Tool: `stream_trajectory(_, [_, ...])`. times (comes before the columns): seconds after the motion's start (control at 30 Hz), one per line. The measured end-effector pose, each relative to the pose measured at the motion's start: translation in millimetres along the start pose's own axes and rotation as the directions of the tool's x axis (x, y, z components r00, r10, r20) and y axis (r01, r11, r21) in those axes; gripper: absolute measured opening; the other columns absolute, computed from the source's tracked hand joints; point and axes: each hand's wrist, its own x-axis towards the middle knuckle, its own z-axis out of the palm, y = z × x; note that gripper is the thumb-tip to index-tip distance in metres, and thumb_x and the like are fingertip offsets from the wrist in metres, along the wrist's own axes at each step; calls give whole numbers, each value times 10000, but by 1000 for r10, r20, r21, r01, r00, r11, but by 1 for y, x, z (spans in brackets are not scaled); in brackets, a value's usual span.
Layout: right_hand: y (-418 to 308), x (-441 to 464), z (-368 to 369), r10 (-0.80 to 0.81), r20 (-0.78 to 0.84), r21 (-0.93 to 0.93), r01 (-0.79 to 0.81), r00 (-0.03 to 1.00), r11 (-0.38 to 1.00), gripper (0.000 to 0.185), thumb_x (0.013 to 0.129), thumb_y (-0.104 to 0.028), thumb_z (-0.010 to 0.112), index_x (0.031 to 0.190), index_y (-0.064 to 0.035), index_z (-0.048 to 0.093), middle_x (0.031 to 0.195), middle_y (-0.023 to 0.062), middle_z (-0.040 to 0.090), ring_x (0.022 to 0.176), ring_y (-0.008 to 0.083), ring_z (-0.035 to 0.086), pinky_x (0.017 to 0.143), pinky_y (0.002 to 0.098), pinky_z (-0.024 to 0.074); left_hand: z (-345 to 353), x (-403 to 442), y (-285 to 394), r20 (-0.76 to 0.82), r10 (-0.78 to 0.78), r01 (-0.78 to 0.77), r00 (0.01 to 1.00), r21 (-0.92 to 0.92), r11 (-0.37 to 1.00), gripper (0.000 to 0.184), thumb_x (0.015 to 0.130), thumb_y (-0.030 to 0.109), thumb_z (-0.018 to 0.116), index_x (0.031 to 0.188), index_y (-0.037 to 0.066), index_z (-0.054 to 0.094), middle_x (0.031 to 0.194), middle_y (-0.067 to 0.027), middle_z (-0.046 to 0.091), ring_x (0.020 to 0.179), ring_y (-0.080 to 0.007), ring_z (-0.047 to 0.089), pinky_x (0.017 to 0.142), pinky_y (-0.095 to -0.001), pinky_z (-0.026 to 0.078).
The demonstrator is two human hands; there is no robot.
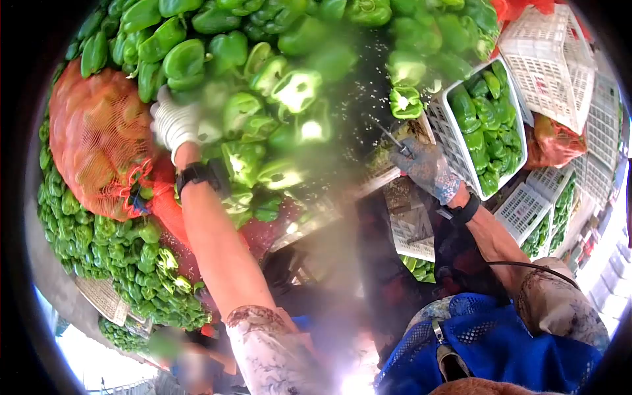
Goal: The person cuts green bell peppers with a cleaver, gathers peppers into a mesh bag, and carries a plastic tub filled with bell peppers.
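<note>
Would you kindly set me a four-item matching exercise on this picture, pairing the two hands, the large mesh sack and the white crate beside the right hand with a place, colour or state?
Column one:
1. Left hand
2. Right hand
3. Large mesh sack
4. White crate beside the right hand

Column two:
a. Filled with green peppers
b. Holding a knife
c. Orange-red, at the picture's left side
d. In a white glove

Right pairs: 1-d, 2-b, 3-c, 4-a.
</note>
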Motion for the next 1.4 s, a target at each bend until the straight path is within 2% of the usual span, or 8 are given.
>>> stream_trajectory(0.17, [-9,9,21,187,35,2,-187,982,982,386,853,-406,610,940,-30,628,671,147,621,614,286,614,589,382,477,-4,-65,-15,-358,-43,-207,933,-628,750,836,616,352,764,1314,17,448,1187,-191,560,1049,-319,547,943,-442,432])
stream_trajectory(0.37, [-20,37,75,25,117,163,-44,993,986,324,860,-374,591,1001,-84,625,754,155,616,696,292,626,599,391,490,26,-237,34,230,-301,276,925,-954,119,749,681,189,764,1316,28,399,1261,-185,471,1093,-283,508,984,-420,425])
stream_trajectory(0.47, [-24,48,105,-447,23,-207,442,894,873,229,810,-263,607,1000,-139,639,793,76,584,712,242,603,522,341,482,167,-263,0,109,-500,231,859,-955,189,813,686,188,765,1351,39,322,1285,-185,432,1102,-293,485,949,-446,439])
stream_trajectory(0.6, [-63,57,96,-325,402,-427,490,856,760,302,774,-202,599,1062,-110,613,915,85,597,801,238,594,631,332,466,133,-258,12,-14,-532,244,847,-878,411,851,704,169,755,1383,44,258,1270,-176,434,1096,-297,484,920,-461,445])
stream_trajectory(0.83, [-68,45,119,-552,155,203,520,820,830,349,809,-160,543,1143,-63,572,1038,166,611,928,257,640,716,394,521,28,-223,39,209,-648,40,733,-963,-266,846,732,127,730,1414,73,232,1249,-158,464,1041,-291,520,881,-426,478])
stream_trajectory(1.03, [-97,84,47,-330,323,68,326,887,943,272,835,-240,551,1031,-59,603,938,132,630,850,249,654,634,352,528,2,-251,78,22,-624,228,781,-941,252,831,678,167,796,1365,62,341,1246,-160,490,1062,-268,516,920,-391,473])
stream_trajectory(1.27, [3,58,-30,-489,130,-408,496,863,767,253,773,-105,646,1000,-213,675,865,78,605,659,236,620,519,335,511,55,-252,154,330,-283,363,901,-929,73,793,760,275,759,1381,4,348,1261,-224,489,1118,-309,495,992,-401,412])
stream_trajectory(1.4, [42,36,-35,-457,158,-458,475,875,752,266,789,-130,636,1043,-207,651,858,93,594,651,268,614,552,352,519,95,-245,168,185,-253,301,950,-764,571,764,877,381,623,1381,-90,295,1332,-297,423,1182,-336,463,1033,-356,359])
